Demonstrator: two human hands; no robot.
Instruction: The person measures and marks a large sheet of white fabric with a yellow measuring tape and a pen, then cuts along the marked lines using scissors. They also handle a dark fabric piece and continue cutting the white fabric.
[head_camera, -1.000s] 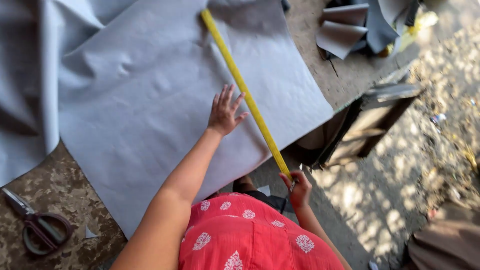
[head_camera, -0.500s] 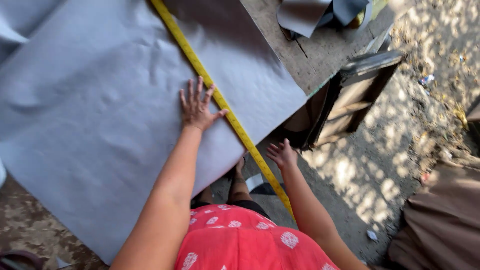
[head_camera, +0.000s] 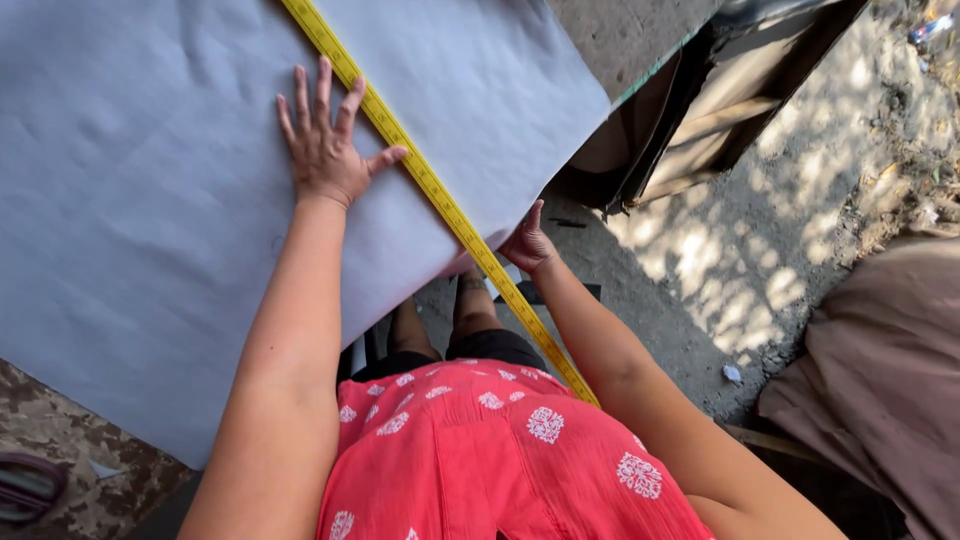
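Both hands are edging closer: left hand spread flat beside the tape measure, right hand pinching it at the grey sheet's edge. Any slack is risking the tape drifting off line.

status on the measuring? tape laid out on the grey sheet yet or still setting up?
Done: the yellow tape measure lies straight across the grey sheet and runs past its near edge. In hand: the left hand presses flat on the sheet beside the tape; the right hand grips the sheet's edge at the tape. Left: no mark or cut shows along the tape.
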